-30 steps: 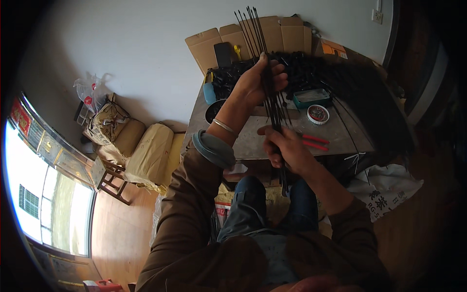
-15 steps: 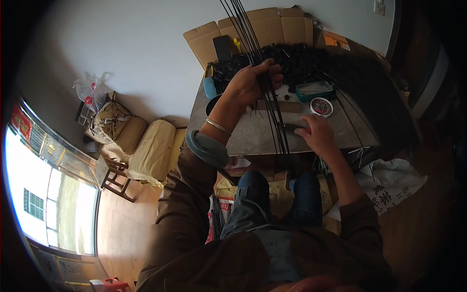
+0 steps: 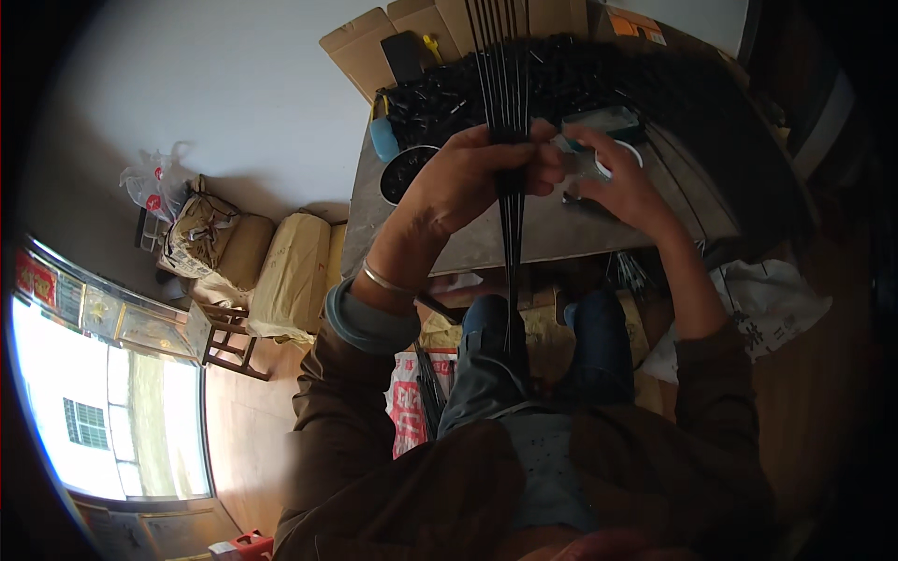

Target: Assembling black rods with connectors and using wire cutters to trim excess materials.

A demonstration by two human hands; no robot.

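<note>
My left hand (image 3: 482,173) is closed around a bundle of long, thin black rods (image 3: 500,61). The rods stand nearly upright in view, fanned apart above the fist and drawn together below it, down to my lap. To the right, my right hand (image 3: 625,190) hovers over the table with thumb and fingers apart and nothing visible between them. It partly covers a small white round tub (image 3: 635,153). Just behind lies a teal-edged open box (image 3: 608,122). A small dark object (image 3: 571,198) shows by my right thumb, too unclear to name.
Small black parts (image 3: 440,98) are heaped along the back of the grey table (image 3: 372,224), against cardboard (image 3: 351,51). A dark bowl (image 3: 409,175) stands left of my left hand. Wrapped parcels (image 3: 292,271) and a wooden stool (image 3: 232,341) are at left, a white sack (image 3: 776,299) at right.
The rod bundle has turned more upright and slid lower in view. My right hand has moved up and away from the rods toward the white tub, its fingers spreading.
</note>
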